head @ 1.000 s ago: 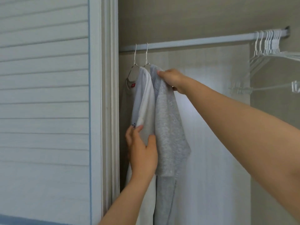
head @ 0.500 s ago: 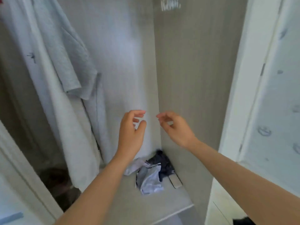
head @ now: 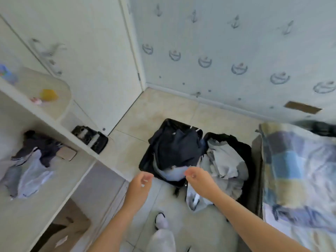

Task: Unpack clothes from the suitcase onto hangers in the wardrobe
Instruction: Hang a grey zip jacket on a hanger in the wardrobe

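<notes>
Head view, looking down. Suitcase lies open on the floor at centre, with the wardrobe shelf left and the bed right. Dark garment is heaped in its left half, grey garments in its right. Left hand and right hand hover over the near edge, fingers loosely curled, holding nothing. Likely step: next pick. Best to take one top piece by the shoulders and lift it clear.

Tiled floor: open black suitcase lying flat, just beside the bed. Bed carries checked bedding. Wardrobe shelf: crumpled clothes pile, with a flat phone-like slab touching it. Rounded corner shelf: blurred yellow object.
</notes>
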